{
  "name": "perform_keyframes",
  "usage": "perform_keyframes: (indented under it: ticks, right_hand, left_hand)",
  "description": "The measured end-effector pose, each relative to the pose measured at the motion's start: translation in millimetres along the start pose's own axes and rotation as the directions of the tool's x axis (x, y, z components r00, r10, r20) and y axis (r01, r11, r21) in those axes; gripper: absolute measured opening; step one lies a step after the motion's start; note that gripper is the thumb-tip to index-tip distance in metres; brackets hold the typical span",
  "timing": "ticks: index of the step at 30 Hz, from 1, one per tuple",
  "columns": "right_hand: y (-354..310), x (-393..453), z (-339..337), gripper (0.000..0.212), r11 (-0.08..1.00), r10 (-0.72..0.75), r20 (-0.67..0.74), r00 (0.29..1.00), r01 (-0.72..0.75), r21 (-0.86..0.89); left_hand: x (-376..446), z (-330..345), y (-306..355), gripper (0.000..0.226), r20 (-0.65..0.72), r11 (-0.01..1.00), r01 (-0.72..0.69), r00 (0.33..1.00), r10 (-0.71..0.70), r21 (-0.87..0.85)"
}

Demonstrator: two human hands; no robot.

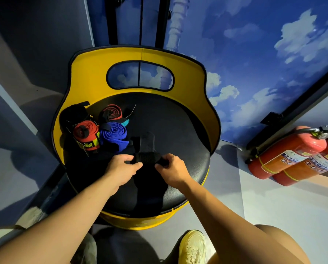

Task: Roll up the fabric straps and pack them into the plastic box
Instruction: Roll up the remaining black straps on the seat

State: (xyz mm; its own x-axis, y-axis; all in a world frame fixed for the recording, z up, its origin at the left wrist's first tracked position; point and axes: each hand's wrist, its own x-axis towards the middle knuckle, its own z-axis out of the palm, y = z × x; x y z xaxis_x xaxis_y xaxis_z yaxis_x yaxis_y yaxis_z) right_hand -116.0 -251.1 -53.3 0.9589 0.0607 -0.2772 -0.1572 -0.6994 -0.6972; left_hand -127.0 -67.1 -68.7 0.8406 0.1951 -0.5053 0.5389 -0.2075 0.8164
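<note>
A black fabric strap lies partly rolled on the black round seat of a yellow chair. My left hand pinches the roll's left end and my right hand grips its right end. The strap's loose tail runs away from me across the seat. At the seat's left lie rolled straps: a red one with a yellow label, a blue one, a red-and-black one and a black one. No plastic box is in view.
The yellow chair back with a handle cut-out curves round the seat's far side. Two red fire extinguishers lie on the floor at the right by the wall. My yellow shoe is on the floor below the chair.
</note>
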Motion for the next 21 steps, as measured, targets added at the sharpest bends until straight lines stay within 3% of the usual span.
perform_keyframes:
  ticks: [6,10,15,21]
  right_hand:
    - [-1.1,-4.1,2.1,0.029,1.0,0.001,0.001,1.0,-0.001,-0.003]
    - [-6.1,4.3,0.8,0.027,0.977,0.125,0.028,0.992,-0.128,0.172]
    - [-10.8,10.9,-6.5,0.026,0.769,0.216,0.135,0.967,-0.253,0.587]
    - [-29.4,2.8,-25.0,0.022,0.592,0.124,0.21,0.97,-0.242,0.769]
  left_hand:
    - [-5.8,1.2,5.0,0.058,-0.039,1.0,0.016,0.999,-0.016,0.006]
    - [-2.8,2.9,14.7,0.061,0.025,0.977,0.106,0.994,-0.103,-0.185]
    - [-1.2,-2.9,26.7,0.041,0.152,0.865,0.235,0.971,-0.186,-0.444]
    - [-7.8,-17.7,43.2,0.036,0.261,0.789,0.232,0.961,-0.095,-0.569]
